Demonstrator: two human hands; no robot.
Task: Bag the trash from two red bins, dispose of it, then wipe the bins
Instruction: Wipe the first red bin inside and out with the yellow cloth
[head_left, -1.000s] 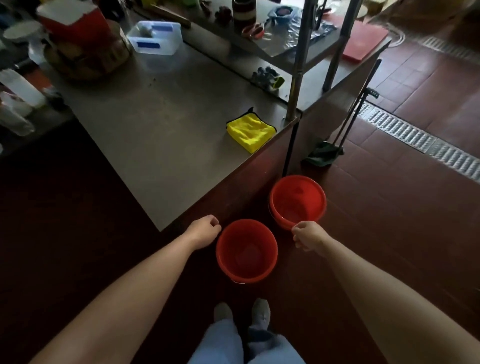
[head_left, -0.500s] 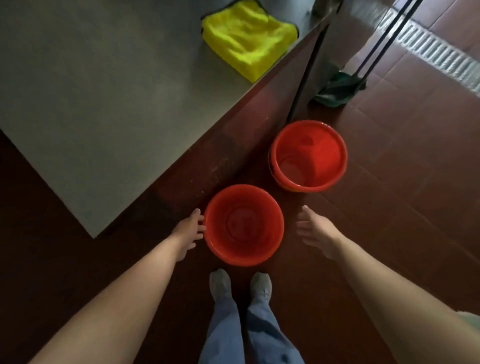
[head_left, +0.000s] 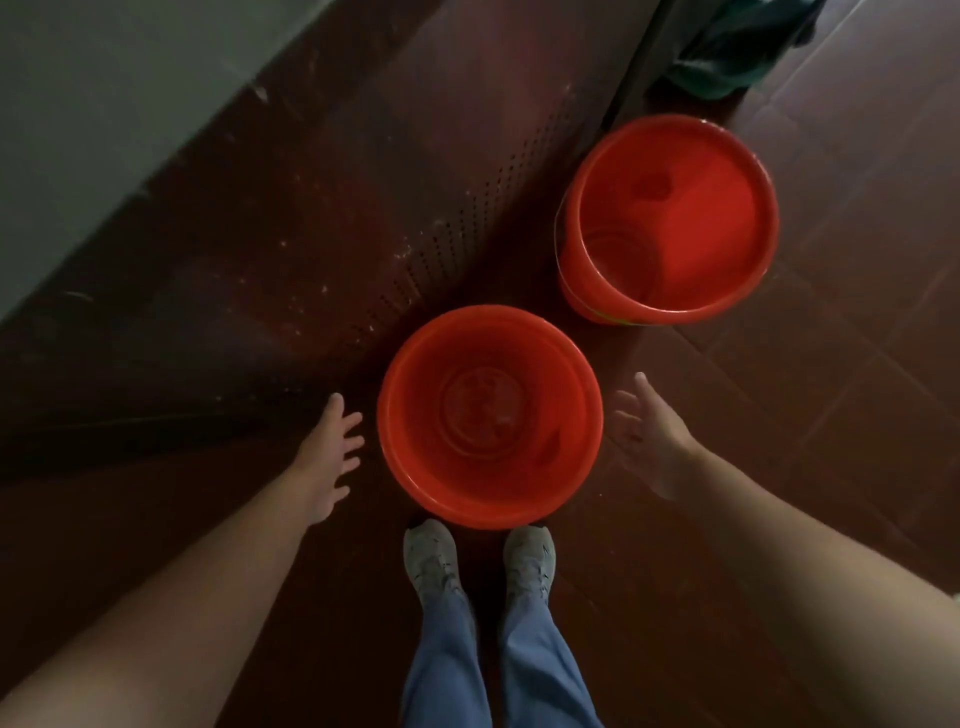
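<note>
Two round red bins stand on the dark red tiled floor. The near bin sits just ahead of my shoes, and its inside looks empty. The far bin stands up and to the right, and I see nothing in it either. My left hand hovers just left of the near bin with fingers spread, not touching it. On the other side my right hand is held open, palm toward that bin, a small gap from its rim. Neither hand holds anything.
A steel counter top fills the upper left, with its dark perforated side panel dropping down behind the bins. A green mop head or dustpan lies at the top right. My shoes stand right behind the near bin.
The view has dropped lower and closer to the bins. Both hands went from loose fists to open, spread fingers on either side of the near bin.
</note>
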